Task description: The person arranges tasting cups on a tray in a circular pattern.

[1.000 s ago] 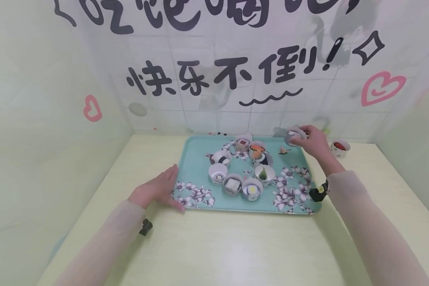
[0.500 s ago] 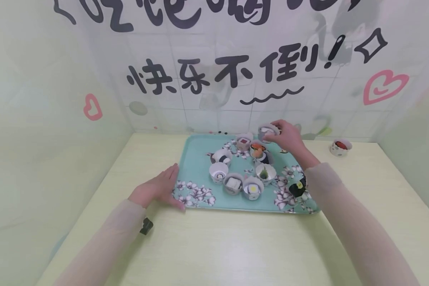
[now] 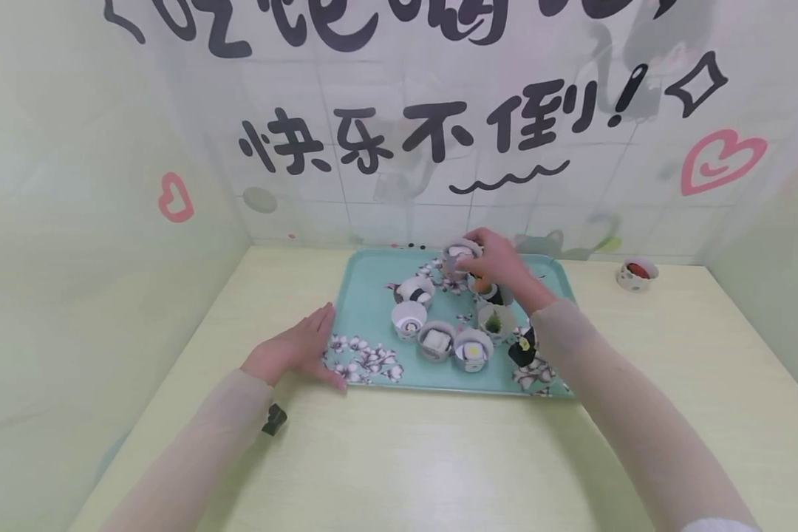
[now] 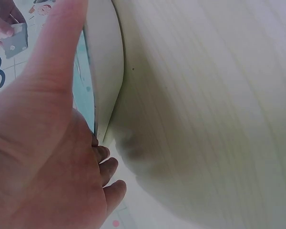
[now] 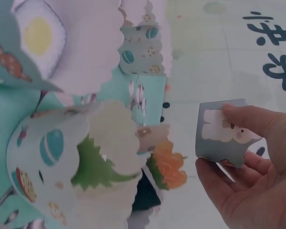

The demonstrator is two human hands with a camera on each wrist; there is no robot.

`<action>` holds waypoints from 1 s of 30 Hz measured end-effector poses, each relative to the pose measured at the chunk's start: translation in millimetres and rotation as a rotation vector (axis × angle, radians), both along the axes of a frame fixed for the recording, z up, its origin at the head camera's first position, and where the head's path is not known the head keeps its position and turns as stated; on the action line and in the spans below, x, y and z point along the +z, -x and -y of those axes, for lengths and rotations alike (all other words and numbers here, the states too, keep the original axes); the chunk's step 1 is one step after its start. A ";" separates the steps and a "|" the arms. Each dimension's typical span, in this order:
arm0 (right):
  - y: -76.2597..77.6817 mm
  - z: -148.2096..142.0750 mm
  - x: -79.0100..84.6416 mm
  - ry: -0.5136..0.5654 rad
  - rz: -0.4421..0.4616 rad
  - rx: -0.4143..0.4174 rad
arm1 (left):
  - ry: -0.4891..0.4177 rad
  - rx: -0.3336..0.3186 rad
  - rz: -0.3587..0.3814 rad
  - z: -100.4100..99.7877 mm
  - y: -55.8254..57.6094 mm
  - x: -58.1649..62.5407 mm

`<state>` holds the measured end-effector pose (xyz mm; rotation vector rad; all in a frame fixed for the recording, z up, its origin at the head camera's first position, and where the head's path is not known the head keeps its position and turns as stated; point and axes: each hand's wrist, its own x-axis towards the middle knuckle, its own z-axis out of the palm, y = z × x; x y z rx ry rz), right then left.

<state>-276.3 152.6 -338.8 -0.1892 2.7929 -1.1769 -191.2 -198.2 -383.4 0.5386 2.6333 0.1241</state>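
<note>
My right hand [image 3: 497,262] pinches a grey paper baking cup [image 5: 214,131] with a white animal print by its wall, thumb on one side and fingers on the other. This cup is over the back of the turquoise tray [image 3: 366,277] and hides the cup with a dark red piece from the head view. At the tray's left front corner, my left hand [image 3: 298,349] lies against the rim with fingers extended and thumb along the front edge. Several paper cups with toy sushi pieces form a ring on the tray, among them a yellow-centred one [image 3: 473,352] and a green-leaf one [image 3: 496,323].
One more paper cup [image 3: 636,275] with a red piece stands on the pale wooden table [image 3: 399,458], right of the tray. A white wall [image 3: 372,192] with large black lettering rises close behind the tray. Side panels [image 3: 73,222] border the table.
My right hand has carried the grey cup leftward along the tray's back, from its right corner to above the back of the ring. My left hand has stayed at the tray's edge.
</note>
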 end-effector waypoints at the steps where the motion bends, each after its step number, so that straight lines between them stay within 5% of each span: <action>1: 0.5 2.7 -0.9 -0.014 0.001 0.008 | 0.000 -0.001 0.001 0.0 0.2 -0.2; 30: 17.0 50.5 -13.1 -0.098 0.074 0.092 | -0.002 0.002 -0.001 -0.6 0.4 0.0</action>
